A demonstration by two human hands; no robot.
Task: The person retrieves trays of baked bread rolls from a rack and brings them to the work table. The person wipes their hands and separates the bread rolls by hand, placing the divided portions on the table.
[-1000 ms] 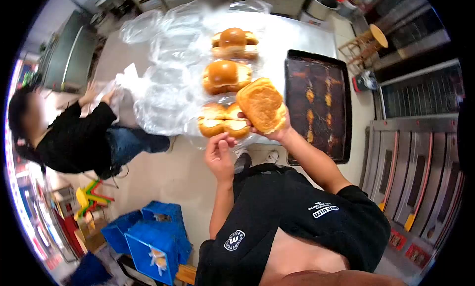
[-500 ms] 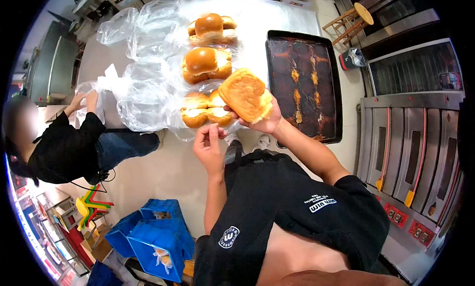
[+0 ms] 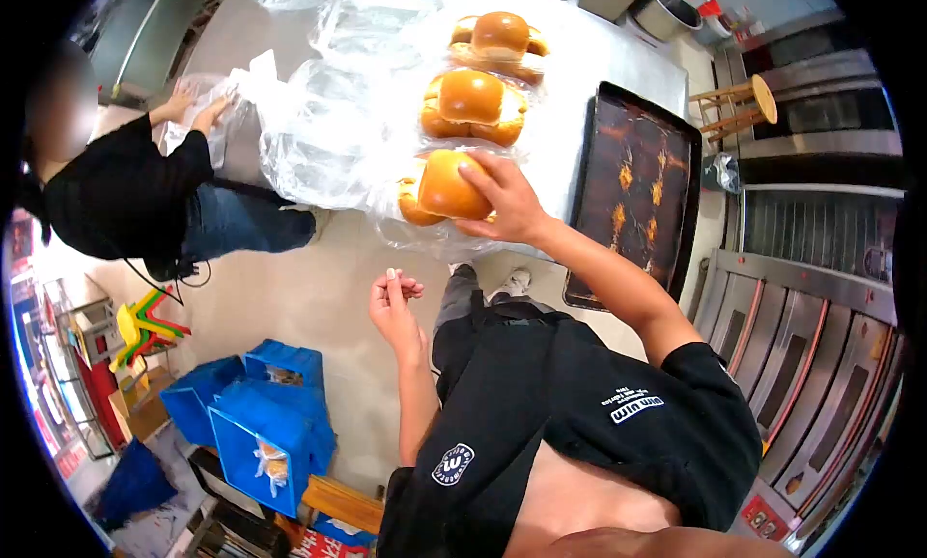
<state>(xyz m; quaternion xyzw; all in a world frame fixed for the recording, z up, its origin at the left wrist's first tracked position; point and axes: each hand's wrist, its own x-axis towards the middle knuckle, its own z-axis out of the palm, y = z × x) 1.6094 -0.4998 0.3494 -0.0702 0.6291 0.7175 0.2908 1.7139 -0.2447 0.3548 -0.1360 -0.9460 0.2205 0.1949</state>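
Note:
My right hand grips a glossy golden bread bun from its right side, fingers over its top. That bun rests on other buns at the table's near edge, which it partly covers. Clear plastic lies under this nearest pile. My left hand is held in front of my body, below the table edge, thumb and fingers pressed together with nothing visible in them. Beyond are two more stacks, a middle bun stack and a far bun stack, each with one bun on top.
A dark baking tray with crumbs lies on the table's right. Clear plastic bags spread across the left, where a person handles plastic. Blue crates stand on the floor at lower left. Ovens and a wooden stool are at right.
My right hand has turned the bun from pale underside up to glossy top up and brought it onto the nearest pile. My left hand has drawn back from the table edge. The view has shifted.

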